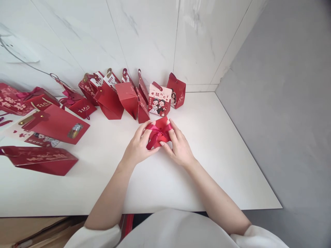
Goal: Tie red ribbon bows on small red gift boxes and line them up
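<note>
Between my two hands is a small red gift box, topped by a dark pink ribbon bow. My left hand grips the box's left side, with its fingers around the edge and on the ribbon's left loop. On the opposite side, my right hand holds the box; its index finger lies by the right loop and its thumb is at the near edge. The box is at the table's middle, just in front of a pink-and-red box with a cartoon couple printed on it. Its underside is hidden.
Along the tiled wall stand several red gift boxes, among them one with an open top and one at the right end. More lie at the left, including a red box with a small window. The white table ends beside a grey surface.
</note>
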Demonstrator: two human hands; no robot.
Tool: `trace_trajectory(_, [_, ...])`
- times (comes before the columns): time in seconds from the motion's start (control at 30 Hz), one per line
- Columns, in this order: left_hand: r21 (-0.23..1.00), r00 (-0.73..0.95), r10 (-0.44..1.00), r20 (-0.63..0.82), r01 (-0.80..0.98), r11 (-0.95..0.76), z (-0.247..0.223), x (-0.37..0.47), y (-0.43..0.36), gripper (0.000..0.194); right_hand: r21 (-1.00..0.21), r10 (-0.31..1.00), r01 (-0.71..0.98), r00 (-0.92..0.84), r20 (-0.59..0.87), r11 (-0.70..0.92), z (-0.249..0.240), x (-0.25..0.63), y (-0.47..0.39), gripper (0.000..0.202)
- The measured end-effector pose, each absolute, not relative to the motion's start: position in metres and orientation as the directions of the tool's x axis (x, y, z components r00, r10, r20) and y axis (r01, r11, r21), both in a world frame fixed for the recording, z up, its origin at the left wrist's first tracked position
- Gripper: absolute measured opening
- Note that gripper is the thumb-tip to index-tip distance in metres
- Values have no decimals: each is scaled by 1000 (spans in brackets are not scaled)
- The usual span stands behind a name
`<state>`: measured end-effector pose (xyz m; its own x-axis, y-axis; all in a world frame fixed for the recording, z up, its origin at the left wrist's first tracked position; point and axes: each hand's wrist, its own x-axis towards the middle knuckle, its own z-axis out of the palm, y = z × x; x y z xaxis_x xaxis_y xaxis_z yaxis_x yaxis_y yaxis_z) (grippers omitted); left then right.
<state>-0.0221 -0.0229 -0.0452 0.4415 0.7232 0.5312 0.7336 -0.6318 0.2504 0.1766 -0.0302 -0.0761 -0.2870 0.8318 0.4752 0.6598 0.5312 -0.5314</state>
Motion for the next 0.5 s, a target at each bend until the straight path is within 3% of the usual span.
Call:
trace_trajectory(0.17, [199, 434, 674, 598, 734, -650, -47, -27, -22, 95, -495, 764, 600, -360, 535, 629, -73, 180, -30, 98])
trace_trajectory(0.33, [157, 490, 655, 576, 720, -676, -43, -33, -22, 93, -517, 749, 544, -444, 491, 661, -75, 191, -24, 108])
trace_trajectory(0.5, [146, 482, 619, 620, 704, -695, -40, -34, -23, 96, -522, 717, 494, -424, 554, 696, -75, 194, -22, 112])
